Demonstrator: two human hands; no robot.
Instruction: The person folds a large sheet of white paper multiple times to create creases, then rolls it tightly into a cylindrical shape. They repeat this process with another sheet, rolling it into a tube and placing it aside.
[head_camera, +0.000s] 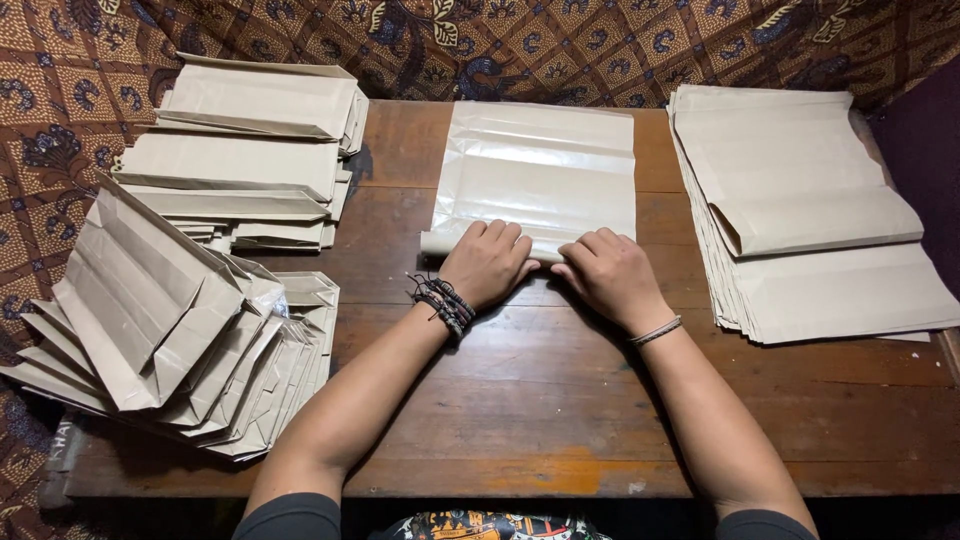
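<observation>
A beige paper sheet with a shiny inner face (540, 165) lies flat in the middle of the wooden table (560, 400). Its near edge is folded up into a narrow strip. My left hand (488, 262), with dark bead bracelets on the wrist, presses on that folded strip. My right hand (610, 272), with a thin wrist band, presses on the same fold just to the right. Both hands rest fingers down on the paper, side by side and nearly touching.
A stack of flat paper sheets (810, 210) lies at the right, its top sheet partly folded. Folded paper bags (250, 150) are piled at the back left, and more finished bags (170, 340) lean at the front left. Patterned brown cloth (560, 45) hangs behind.
</observation>
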